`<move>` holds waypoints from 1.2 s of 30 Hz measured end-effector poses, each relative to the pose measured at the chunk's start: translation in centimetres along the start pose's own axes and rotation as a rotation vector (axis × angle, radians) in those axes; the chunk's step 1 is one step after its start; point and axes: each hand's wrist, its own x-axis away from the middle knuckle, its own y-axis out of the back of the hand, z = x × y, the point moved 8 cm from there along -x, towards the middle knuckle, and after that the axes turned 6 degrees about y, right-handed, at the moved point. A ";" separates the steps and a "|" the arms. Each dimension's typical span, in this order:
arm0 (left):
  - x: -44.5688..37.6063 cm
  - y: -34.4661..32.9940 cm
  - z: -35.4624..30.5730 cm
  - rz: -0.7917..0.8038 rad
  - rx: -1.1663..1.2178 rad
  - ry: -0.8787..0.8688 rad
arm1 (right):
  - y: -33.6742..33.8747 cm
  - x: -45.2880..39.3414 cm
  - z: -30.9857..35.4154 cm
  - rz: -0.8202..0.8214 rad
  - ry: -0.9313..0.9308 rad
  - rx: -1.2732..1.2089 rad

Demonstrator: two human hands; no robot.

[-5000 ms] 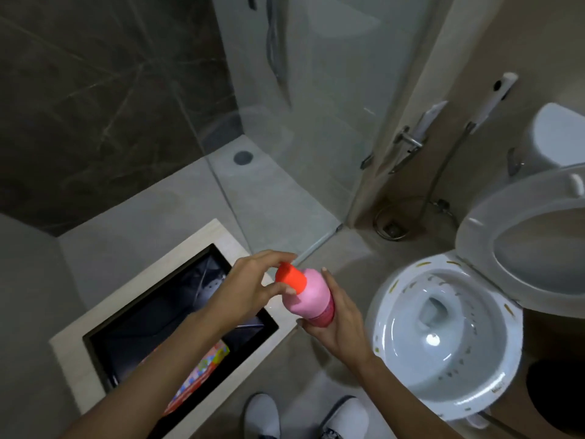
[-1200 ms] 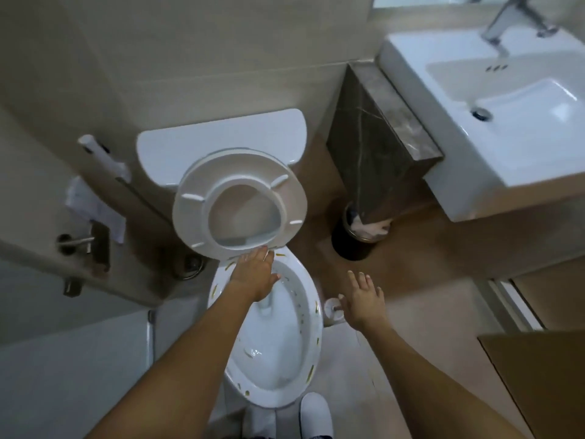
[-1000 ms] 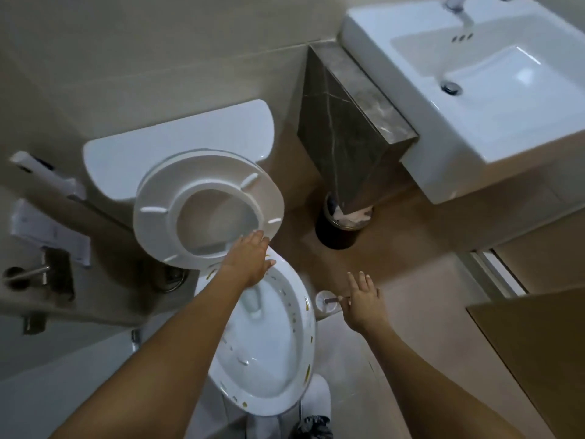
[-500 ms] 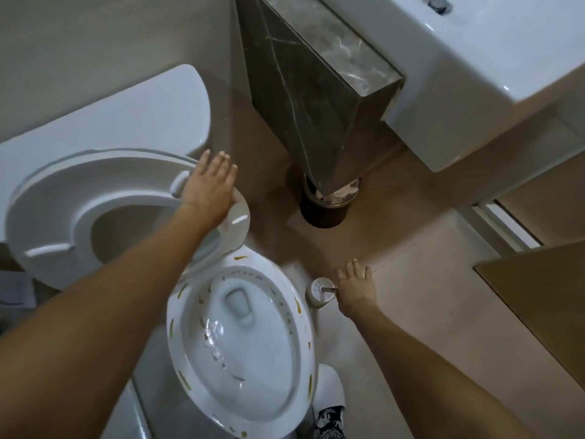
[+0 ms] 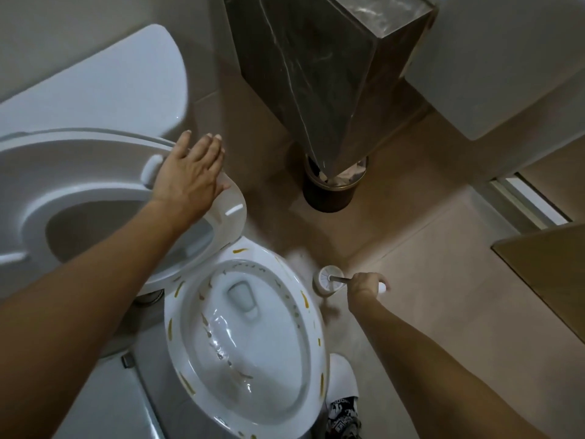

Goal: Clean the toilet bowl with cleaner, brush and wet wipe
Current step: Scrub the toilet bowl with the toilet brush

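Note:
The white toilet bowl [image 5: 311,353] stands below me, its rim and inner wall dotted with yellow-brown streaks of cleaner. The raised seat [image 5: 76,172] leans back against the tank [image 5: 104,87]. My left hand [image 5: 193,175] lies flat on the seat's right edge, fingers straight. To the right of the bowl a white brush holder [image 5: 326,282] sits on the floor. My right hand [image 5: 367,283] grips the toilet brush handle [image 5: 340,280], which slants out of the holder; the white handle end shows past my fist. The brush head is hidden inside the holder.
A dark marble pillar [image 5: 326,74] rises behind, with a dark round waste bin [image 5: 332,191] at its foot. The white basin's underside [image 5: 506,58] is at top right, a wooden door [image 5: 550,274] at the right edge. My slippered foot [image 5: 343,388] is beside the bowl.
My right hand has dropped onto the brush handle and curled round it. My left hand slid along the raised seat's edge and stays flat on it. The pink cleaner bottle is gone from view.

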 end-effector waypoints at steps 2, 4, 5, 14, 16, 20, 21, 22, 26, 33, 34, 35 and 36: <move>0.0 0.1 0.0 -0.007 0.008 0.002 | 0.0 0.5 -0.2 0.020 -0.008 -0.058; 0.0 0.0 0.1 -0.018 0.021 0.009 | 0.4 0.8 -0.2 -0.003 -0.004 -0.077; 0.0 0.0 0.1 -0.022 0.024 0.008 | 0.6 0.9 -0.1 -0.016 0.009 -0.079; 0.4 0.5 0.3 -0.039 0.044 -0.001 | 1.2 3.1 -0.5 -0.053 0.011 -0.213; 0.7 0.9 0.8 -0.028 0.078 0.013 | 1.5 4.0 -1.1 -0.071 0.026 -0.246; 1.8 1.6 2.7 -0.020 0.137 0.079 | 2.1 5.8 -2.5 -0.088 0.012 -0.294; 2.3 1.7 3.4 -0.022 0.147 0.099 | 2.2 6.3 -2.9 -0.091 0.008 -0.305; 2.9 1.9 4.2 -0.029 0.164 0.122 | 2.4 6.9 -3.3 -0.095 0.007 -0.317; 5.8 2.5 8.0 -0.099 0.308 0.231 | 3.5 10.4 -5.5 -0.117 0.014 -0.365; 11.0 0.7 12.9 -0.206 0.611 0.352 | 6.2 18.3 -8.6 -0.280 -0.035 -0.393; 11.7 0.2 13.3 -0.213 0.643 0.364 | 6.6 19.6 -8.8 -0.304 -0.040 -0.411; 12.4 -0.2 13.6 -0.213 0.678 0.377 | 7.0 20.9 -8.9 -0.328 -0.043 -0.426; 13.0 -0.6 13.9 -0.203 0.711 0.385 | 7.5 22.3 -8.9 -0.348 -0.042 -0.439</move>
